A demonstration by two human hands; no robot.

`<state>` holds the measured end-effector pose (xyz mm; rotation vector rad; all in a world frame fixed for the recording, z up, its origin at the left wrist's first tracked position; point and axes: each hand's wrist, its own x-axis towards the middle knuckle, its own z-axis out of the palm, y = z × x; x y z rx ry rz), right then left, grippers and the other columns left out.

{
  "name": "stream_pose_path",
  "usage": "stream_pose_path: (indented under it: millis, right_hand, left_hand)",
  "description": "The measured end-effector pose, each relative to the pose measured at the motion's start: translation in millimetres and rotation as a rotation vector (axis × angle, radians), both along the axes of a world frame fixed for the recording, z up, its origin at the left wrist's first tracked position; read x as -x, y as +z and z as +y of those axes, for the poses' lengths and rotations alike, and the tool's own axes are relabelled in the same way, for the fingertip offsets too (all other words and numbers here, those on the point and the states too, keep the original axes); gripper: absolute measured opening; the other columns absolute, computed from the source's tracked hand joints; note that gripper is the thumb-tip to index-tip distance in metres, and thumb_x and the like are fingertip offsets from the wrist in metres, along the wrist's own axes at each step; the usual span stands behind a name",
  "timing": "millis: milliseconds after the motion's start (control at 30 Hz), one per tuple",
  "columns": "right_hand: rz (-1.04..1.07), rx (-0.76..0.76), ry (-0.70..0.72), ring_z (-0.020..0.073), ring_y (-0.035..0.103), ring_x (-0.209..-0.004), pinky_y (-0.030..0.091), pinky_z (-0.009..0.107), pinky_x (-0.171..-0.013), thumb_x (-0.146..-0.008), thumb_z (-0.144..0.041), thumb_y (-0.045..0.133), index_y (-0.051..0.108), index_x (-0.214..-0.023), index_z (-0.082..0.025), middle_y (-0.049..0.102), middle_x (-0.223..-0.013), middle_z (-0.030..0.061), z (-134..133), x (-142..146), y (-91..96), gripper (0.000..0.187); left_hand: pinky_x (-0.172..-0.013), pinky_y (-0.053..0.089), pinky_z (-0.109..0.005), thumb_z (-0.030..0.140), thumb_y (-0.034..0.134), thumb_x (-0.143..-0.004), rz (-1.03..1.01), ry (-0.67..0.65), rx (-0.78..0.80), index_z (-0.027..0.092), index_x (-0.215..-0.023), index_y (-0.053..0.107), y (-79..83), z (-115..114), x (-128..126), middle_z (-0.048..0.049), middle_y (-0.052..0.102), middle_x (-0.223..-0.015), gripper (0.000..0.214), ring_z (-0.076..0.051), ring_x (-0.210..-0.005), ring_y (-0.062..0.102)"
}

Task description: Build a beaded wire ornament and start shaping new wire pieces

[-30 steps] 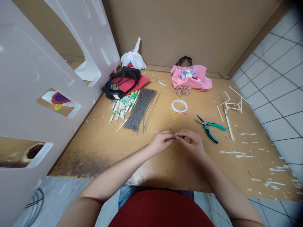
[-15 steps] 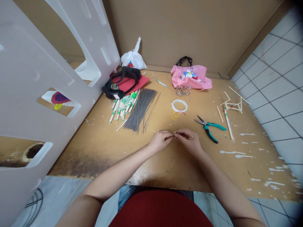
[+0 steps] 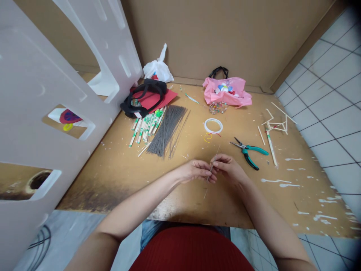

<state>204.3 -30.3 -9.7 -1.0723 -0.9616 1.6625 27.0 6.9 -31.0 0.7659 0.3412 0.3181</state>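
Note:
A thin grey wire (image 3: 217, 151) stands at a slant between my two hands over the front middle of the table. My left hand (image 3: 194, 171) pinches its lower part between thumb and fingers. Higher up, my right hand (image 3: 228, 167) is closed on the same wire, its fingertips almost touching those of the left. Whether it is one strand or more, I cannot tell. Beyond my left hand lies a bundle of straight grey wires (image 3: 167, 131). Long-nose pliers (image 3: 249, 150) with teal and black handles rest to the right of my right hand, jaws slightly apart.
White tape roll (image 3: 213, 125), with yellow and red wire bits (image 3: 208, 137) beside it. Wrapped chopsticks (image 3: 146, 126) and a black headband-like strap (image 3: 145, 98) lie left. A pink bag (image 3: 227, 91) stands behind; a stick frame (image 3: 278, 123) is at right. A white plastic panel (image 3: 84, 86) borders the left.
My hands have turned and come slightly nearer my body. The wire between them, barely visible before, now points up and away at a slant.

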Motion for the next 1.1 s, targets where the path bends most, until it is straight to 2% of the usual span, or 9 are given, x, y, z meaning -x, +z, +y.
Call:
stream_pose_path:
  millis: [200,400,533,667,733,800,900,967,1100]
  right_hand:
    - [-0.066,0.011,-0.072,0.0081,0.052,-0.051,0.041,0.021,-0.049,-0.063,-0.030,0.075,0.069,-0.074,-0.020,0.063,-0.061,-0.0022,0,2,-2.6,0.016]
    - [-0.186,-0.108,-0.112,0.0098,0.054,-0.054,0.044,0.024,-0.054,-0.065,-0.033,0.074,0.069,-0.074,-0.020,0.065,-0.063,-0.0014,1,2,-5.5,0.016]
    - [-0.395,-0.287,-0.158,0.0137,0.060,-0.064,0.048,0.028,-0.062,-0.067,-0.031,0.072,0.067,-0.072,-0.021,0.067,-0.074,0.0013,-1,3,-1.9,0.012]
    - [-0.639,-0.525,-0.155,0.0171,0.062,-0.071,0.050,0.031,-0.066,-0.073,-0.029,0.066,0.070,-0.073,-0.024,0.068,-0.075,0.0037,-2,7,2.9,0.006]
    - [-0.712,-0.585,-0.120,0.0174,0.063,-0.072,0.050,0.031,-0.067,-0.076,-0.028,0.063,0.071,-0.076,-0.025,0.069,-0.077,0.0041,-2,8,2.6,0.008]
    - [-0.750,-0.608,-0.077,0.0172,0.063,-0.072,0.050,0.031,-0.067,-0.077,-0.028,0.061,0.071,-0.079,-0.025,0.069,-0.078,0.0040,-1,9,0.6,0.010]
    - [-0.787,-0.613,-0.047,0.0166,0.063,-0.072,0.050,0.030,-0.067,-0.079,-0.028,0.060,0.071,-0.080,-0.024,0.069,-0.079,0.0039,0,8,-2.9,0.012]
    - [-0.793,-0.607,-0.054,0.0168,0.063,-0.072,0.050,0.030,-0.067,-0.078,-0.028,0.060,0.071,-0.080,-0.024,0.069,-0.079,0.0043,0,7,-4.4,0.011]
    - [-0.670,-0.452,-0.101,0.0170,0.064,-0.069,0.051,0.031,-0.065,-0.075,-0.032,0.063,0.070,-0.079,-0.022,0.069,-0.076,0.0042,0,5,-5.5,0.012]
  left_hand:
    - [-0.073,0.051,-0.032,0.028,0.077,-0.063,0.061,0.063,-0.034,0.009,-0.082,0.067,-0.7,0,-2,-0.0087,0.070,-0.079,0.029,-0.017,-0.071,0.067]
    - [-0.072,0.050,-0.032,0.034,0.077,-0.060,0.110,0.159,-0.161,0.010,-0.079,0.066,-5.3,1,-6,-0.0087,0.069,-0.079,0.033,-0.017,-0.069,0.066]
    - [-0.075,0.048,-0.029,0.032,0.070,-0.068,0.221,0.299,-0.472,0.012,-0.078,0.066,-6.8,0,-7,-0.0053,0.069,-0.076,0.023,-0.015,-0.072,0.063]
    - [-0.094,0.039,-0.035,0.023,0.058,-0.077,0.377,0.415,-0.923,0.017,-0.077,0.067,-10.7,1,-5,-0.0009,0.068,-0.075,0.010,-0.014,-0.077,0.060]
    - [-0.103,0.030,-0.039,0.020,0.057,-0.078,0.456,0.426,-1.092,0.019,-0.073,0.066,-15.9,4,-3,0.0024,0.065,-0.068,0.010,-0.012,-0.071,0.059]
    - [-0.105,0.026,-0.040,0.018,0.057,-0.077,0.515,0.409,-1.173,0.019,-0.071,0.065,-22.1,8,-3,0.0041,0.064,-0.066,0.009,-0.011,-0.067,0.058]
    - [-0.101,0.029,-0.037,0.018,0.058,-0.076,0.541,0.405,-1.220,0.019,-0.067,0.064,-29.1,12,-3,0.0038,0.061,-0.064,0.010,-0.010,-0.067,0.056]
    - [-0.090,0.038,-0.032,0.020,0.058,-0.076,0.526,0.402,-1.199,0.017,-0.064,0.064,-30.0,11,-4,0.0032,0.058,-0.058,0.013,-0.010,-0.062,0.053]
    - [-0.062,0.041,-0.022,0.027,0.058,-0.076,0.455,0.337,-0.940,0.013,-0.068,0.065,-22.9,7,-5,0.0005,0.061,-0.062,0.017,-0.010,-0.058,0.052]
